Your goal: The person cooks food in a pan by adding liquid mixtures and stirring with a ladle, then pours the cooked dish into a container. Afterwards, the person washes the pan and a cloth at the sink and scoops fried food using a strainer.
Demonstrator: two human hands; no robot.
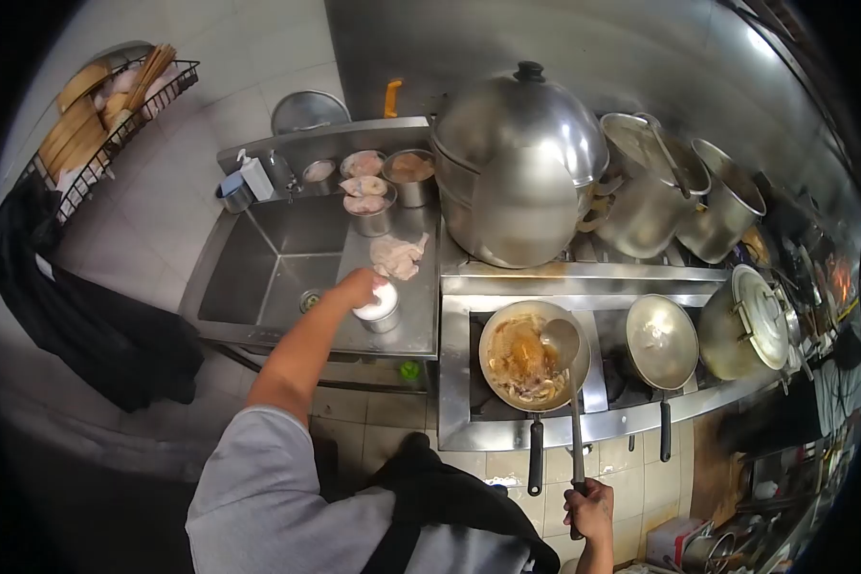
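pale tiled wall | steel wall panel, glare upper right | beige tiled floor | wire shelf, left

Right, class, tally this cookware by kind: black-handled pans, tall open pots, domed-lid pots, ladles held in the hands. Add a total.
Black-handled pans: 2
Tall open pots: 2
Domed-lid pot: 1
Ladle in the right hand: 1
Total: 6
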